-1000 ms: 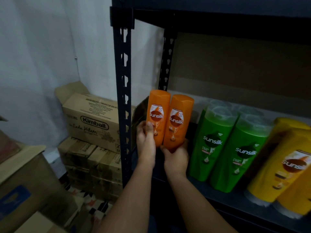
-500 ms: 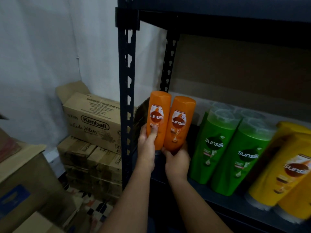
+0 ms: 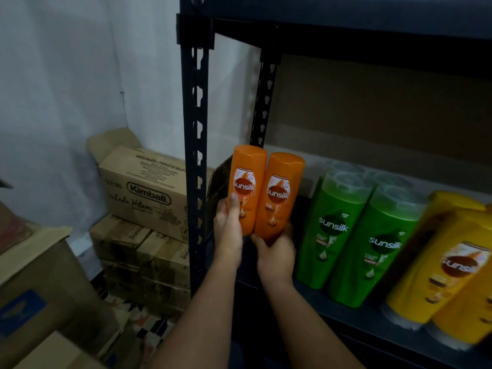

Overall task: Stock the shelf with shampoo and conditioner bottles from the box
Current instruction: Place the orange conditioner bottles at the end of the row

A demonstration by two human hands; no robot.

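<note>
Two orange Sunsilk bottles stand side by side at the left end of the dark shelf point(image 3: 354, 323). My left hand point(image 3: 227, 230) grips the left orange bottle point(image 3: 247, 182), thumb across its label. My right hand point(image 3: 275, 255) holds the lower part of the right orange bottle point(image 3: 282, 193). To their right stand green Sunsilk bottles point(image 3: 338, 225), then yellow Sunsilk bottles point(image 3: 447, 265) near the frame's right edge. Whether the orange bottles rest on the shelf is hidden by my hands.
A black slotted upright post point(image 3: 195, 155) stands just left of my left hand. Stacked cardboard cartons, the top one marked Kimball point(image 3: 143, 187), sit against the white wall. More cardboard boxes point(image 3: 34, 283) are at the lower left. An upper shelf point(image 3: 346, 30) hangs overhead.
The view has shifted slightly, so the bottles and hands sit a little lower and further right in the frame. Both hands keep the same hold on the orange bottles.
</note>
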